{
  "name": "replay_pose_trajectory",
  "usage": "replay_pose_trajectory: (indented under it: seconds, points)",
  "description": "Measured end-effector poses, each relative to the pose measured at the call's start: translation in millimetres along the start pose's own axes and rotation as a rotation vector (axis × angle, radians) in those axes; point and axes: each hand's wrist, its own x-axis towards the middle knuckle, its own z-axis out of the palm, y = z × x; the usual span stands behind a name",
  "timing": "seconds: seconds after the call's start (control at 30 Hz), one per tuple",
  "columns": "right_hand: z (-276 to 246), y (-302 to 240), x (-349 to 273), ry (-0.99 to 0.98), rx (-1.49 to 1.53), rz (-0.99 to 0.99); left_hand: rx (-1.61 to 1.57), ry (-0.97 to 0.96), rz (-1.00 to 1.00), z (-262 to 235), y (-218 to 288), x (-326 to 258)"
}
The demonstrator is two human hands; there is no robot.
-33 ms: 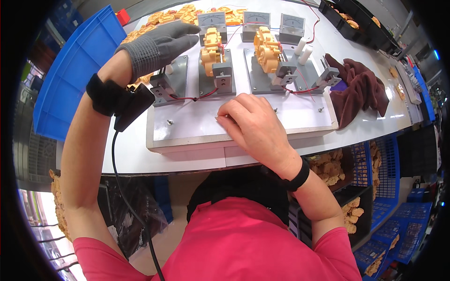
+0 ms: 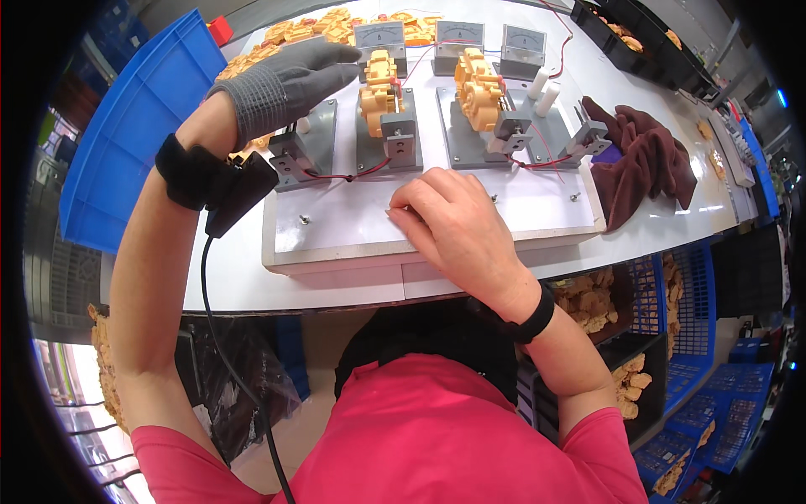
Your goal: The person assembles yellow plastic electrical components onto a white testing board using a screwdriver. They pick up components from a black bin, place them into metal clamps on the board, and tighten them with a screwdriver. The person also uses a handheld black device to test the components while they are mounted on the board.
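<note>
My left hand (image 2: 290, 80), in a grey glove, reaches over the left end of the test stand with its fingers stretched out, holding nothing. Its fingertips are near the left meter (image 2: 379, 35). Beneath it is a grey fixture plate (image 2: 321, 126) with a metal bracket. My bare right hand (image 2: 453, 218) rests on the front of the white board (image 2: 353, 231), fingers curled and closed; whether anything is inside is hidden. Beyond it, a yellow plastic gear housing (image 2: 378, 97) stands upright on the middle fixture. Another yellow gear housing (image 2: 478, 92) stands on the right fixture, with red and black wires running between brackets.
Behind the fixtures are more meters (image 2: 459, 38) and a pile of yellow parts (image 2: 336, 25). A blue bin (image 2: 138, 126) leans at the left. A brown cloth (image 2: 642, 164) lies on the right. Black trays (image 2: 646, 42) stand far right. A black cable (image 2: 220, 336) hangs from my left wrist.
</note>
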Motion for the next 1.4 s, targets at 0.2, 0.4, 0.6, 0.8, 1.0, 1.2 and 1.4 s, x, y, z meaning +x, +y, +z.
replay_pose_trajectory:
  seconds: [0.2,0.4,0.6,0.8,1.0,1.2,1.4]
  points:
    - [2.6,-0.1,-0.1,0.006,0.002,-0.005,0.086,0.053,0.078,9.6,6.2,5.6]
    - [0.7,-0.8,-1.2,0.005,-0.011,-0.008,0.095,-0.028,0.092,4.3,15.4,16.3]
    - [0.8,-1.7,-0.3,0.019,0.037,0.023,0.166,-0.090,0.069,-2.0,21.5,29.3]
    - [3.1,-2.5,0.7,0.028,0.062,0.000,0.116,-0.070,0.034,-5.1,17.2,18.5]
    - [1.2,0.3,-0.6,0.018,0.019,0.009,0.145,0.033,0.054,-0.8,20.7,0.4]
    - [0.4,-1.6,0.6,0.016,0.030,0.004,0.127,0.110,0.109,-3.5,9.7,-10.2]
    - [1.0,-1.3,0.4,0.003,0.026,0.015,0.108,0.121,0.109,-4.8,9.4,-12.0]
